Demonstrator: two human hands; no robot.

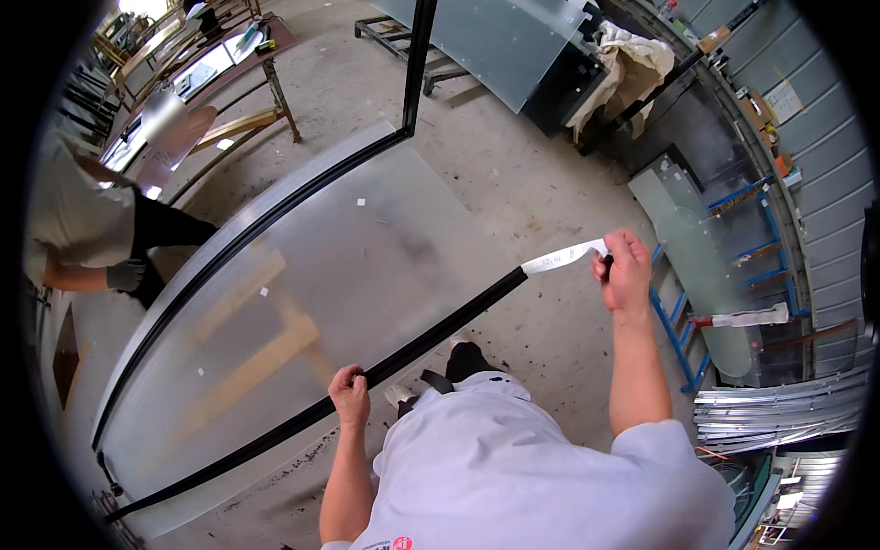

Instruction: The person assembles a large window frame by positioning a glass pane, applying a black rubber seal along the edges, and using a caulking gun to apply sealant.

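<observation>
A long black frame bar (pixel 445 327) runs slantwise in front of me, from the lower left toward the middle. My left hand (pixel 349 396) is closed at its near edge, the fingertips pinched against the bar. From the bar's upper right end a white strip (pixel 564 257), like tape or film with faint marks, stretches out. Its far end is pinched in my raised right hand (pixel 626 275). Beyond the bar is a large translucent sheet (pixel 339 229) with small white stickers. A second black bar (pixel 275 206) curves along its far side and bends upward.
At the left stands another person (pixel 87 206) with a grey glove. Behind are a cluttered workbench (pixel 247 60) and a large glass panel (pixel 495 46) on a stand. To the right are a blue rack (pixel 676 339) with glass pieces and stacked metal profiles (pixel 779 408).
</observation>
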